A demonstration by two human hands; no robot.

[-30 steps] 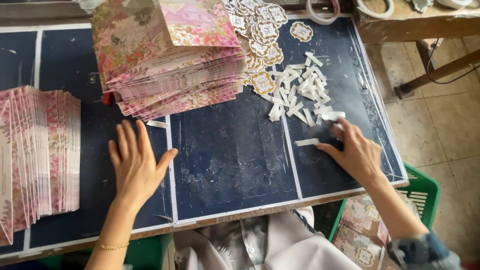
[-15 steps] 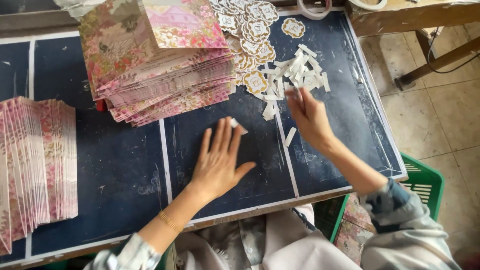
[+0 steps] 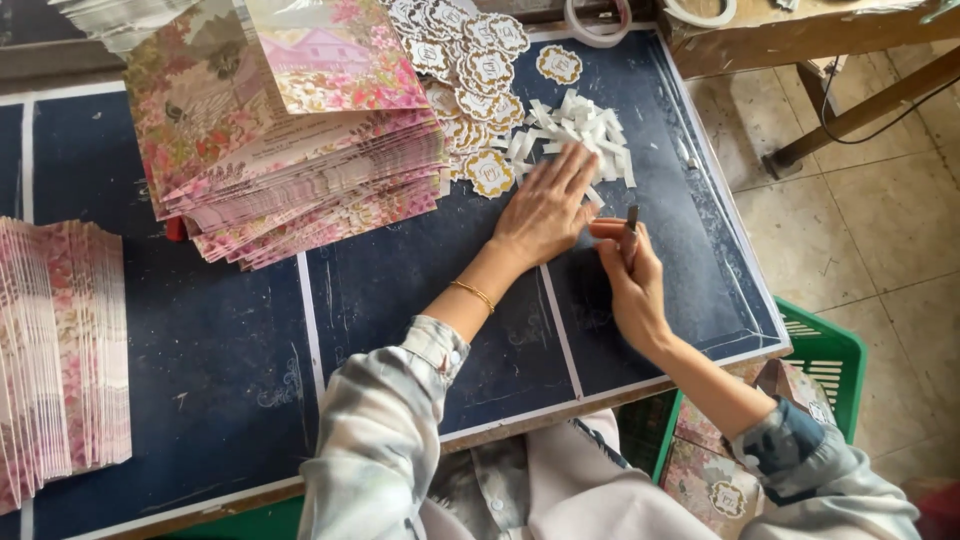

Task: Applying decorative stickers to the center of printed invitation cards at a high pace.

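My left hand (image 3: 545,205) lies flat on the dark blue table top (image 3: 400,290), fingers spread. Its fingertips touch the edge of a pile of small white paper strips (image 3: 575,125). My right hand (image 3: 632,285) is just to its right, thumb and fingers pinched on a small dark tool (image 3: 632,217) held upright. A scalloped gold-edged label (image 3: 490,172) lies just left of my left hand. Several more such labels (image 3: 470,50) spread behind it.
A tall fanned stack of pink floral cards (image 3: 290,140) fills the back left. Another stack (image 3: 60,360) stands on edge at the far left. Tape rolls (image 3: 600,25) and a wooden bench (image 3: 800,30) are behind. A green crate (image 3: 825,355) sits at the table's right front.
My left hand has slid right and back across the table to the white strips. My right hand has drawn back toward me from the pile and now pinches the dark tool.
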